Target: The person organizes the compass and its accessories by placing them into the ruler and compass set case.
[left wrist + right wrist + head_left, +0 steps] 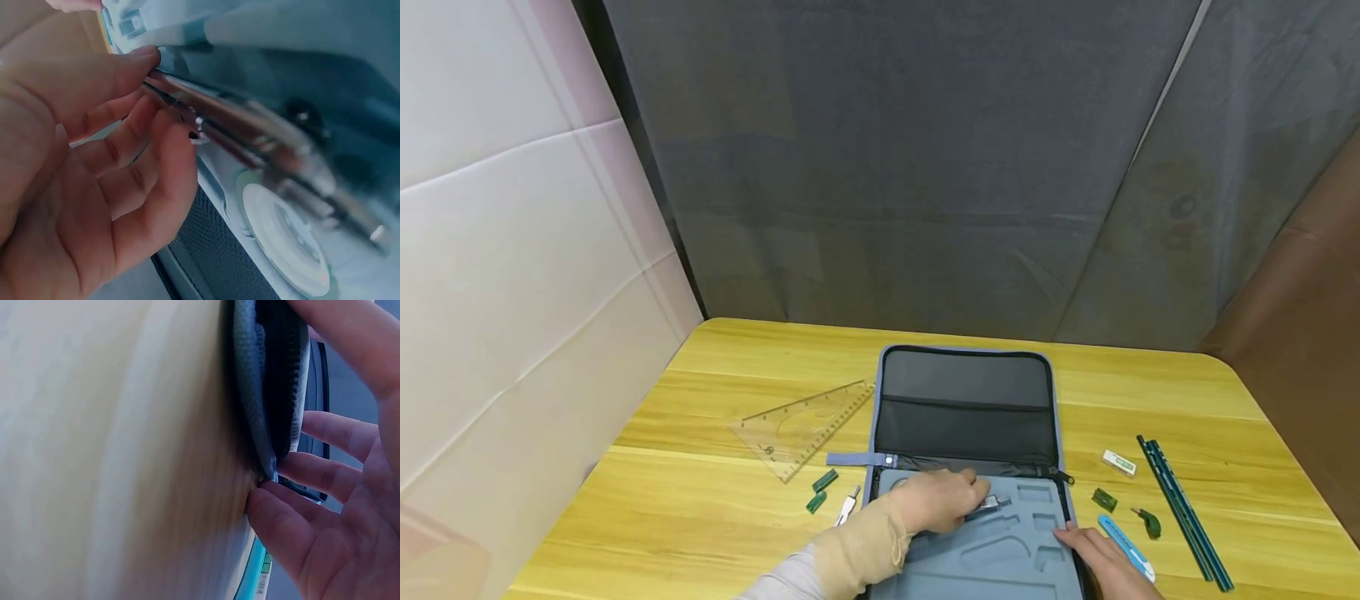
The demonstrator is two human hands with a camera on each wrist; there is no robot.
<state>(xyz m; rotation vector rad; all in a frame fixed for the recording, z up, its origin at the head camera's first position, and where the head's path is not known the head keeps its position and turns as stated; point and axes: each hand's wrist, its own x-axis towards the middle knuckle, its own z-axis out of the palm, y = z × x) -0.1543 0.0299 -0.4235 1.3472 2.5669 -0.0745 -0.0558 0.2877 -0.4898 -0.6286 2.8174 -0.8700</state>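
An open zip case (964, 392) lies on the yellow wooden table (700, 517), its mesh-pocket lid flat at the back and its grey-blue foam insert (1015, 575) toward me. Over the insert's upper left, my left hand (973, 500) pinches a metal compass (992, 504). In the left wrist view the left hand's (156, 94) thumb and fingers close on the compass's (250, 134) shiny legs above a round recess. My right hand (1075, 537) rests on the case's right rim, fingers relaxed. The right wrist view shows the right hand's (281, 487) fingertips against the zipper edge (275, 394).
Left of the case lie a clear set square (805, 425), two small green pieces (823, 481) and a small metal part (847, 506). To the right are a white eraser (1118, 462), green bits (1103, 499), a blue-white pen-like item (1126, 546) and dark green pencils (1183, 512).
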